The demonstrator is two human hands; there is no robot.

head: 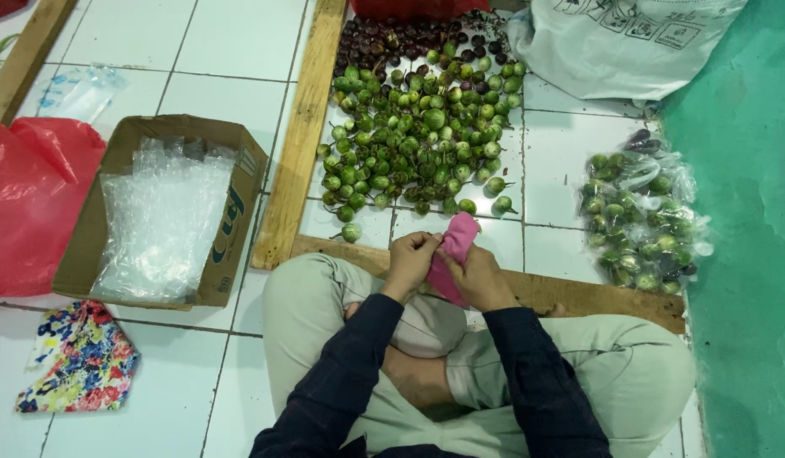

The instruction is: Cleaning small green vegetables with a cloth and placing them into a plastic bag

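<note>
Two hands, left hand (409,261) and right hand (480,278), clamp together on one pink cloth (454,248).

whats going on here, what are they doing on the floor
A person sits cross-legged on the white tiled floor, both hands on a pink cloth-like piece: the left hand pinches its upper edge, the right hand grips it from below. Ahead lies a heap of small round green eggplants inside a wooden frame. A cardboard box of clear plastic bags sits to the left, filled clear bags of eggplants to the right.
</note>
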